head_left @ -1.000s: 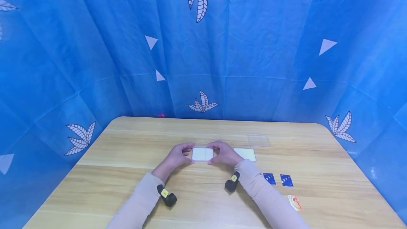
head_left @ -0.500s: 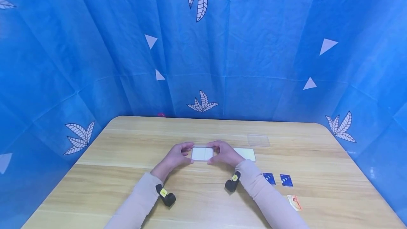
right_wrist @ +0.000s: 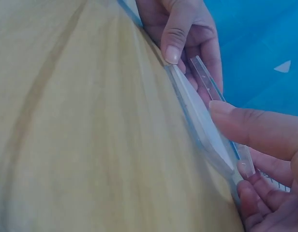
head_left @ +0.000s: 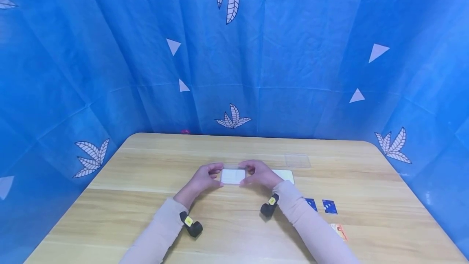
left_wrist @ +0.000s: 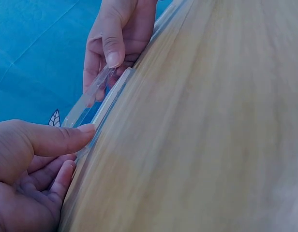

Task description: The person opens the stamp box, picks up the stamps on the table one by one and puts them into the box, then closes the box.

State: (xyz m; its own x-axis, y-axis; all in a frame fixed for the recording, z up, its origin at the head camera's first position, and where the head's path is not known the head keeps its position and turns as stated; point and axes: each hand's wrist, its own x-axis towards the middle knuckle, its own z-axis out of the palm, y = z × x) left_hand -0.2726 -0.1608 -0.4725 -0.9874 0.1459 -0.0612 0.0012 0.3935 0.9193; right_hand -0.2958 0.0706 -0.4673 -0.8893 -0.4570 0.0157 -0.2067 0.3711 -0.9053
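A flat, clear-edged plastic box [head_left: 232, 177] with a white face lies on the table between both hands. My left hand [head_left: 202, 179] grips its left end, thumb on the near corner and fingers at the far side. My right hand [head_left: 258, 174] holds a clear plastic lid [right_wrist: 211, 81] by its right end, thumb at the near edge. In both wrist views this lid stands tilted up over the white face [right_wrist: 202, 113], its right end raised. Part of the lid's left end hides behind the left thumb [left_wrist: 67, 137].
A second white-faced flat box [head_left: 287, 176] lies just right of my right hand, partly covered by it. Behind it is another clear lid [head_left: 297, 160]. Two blue cards [head_left: 329, 207] and an orange-white card [head_left: 339, 232] lie near the right forearm. A blue patterned curtain [head_left: 307, 52] surrounds the table.
The right hand has risen slightly and tilted the lid's right end up off the box. The left hand stays almost where it was.
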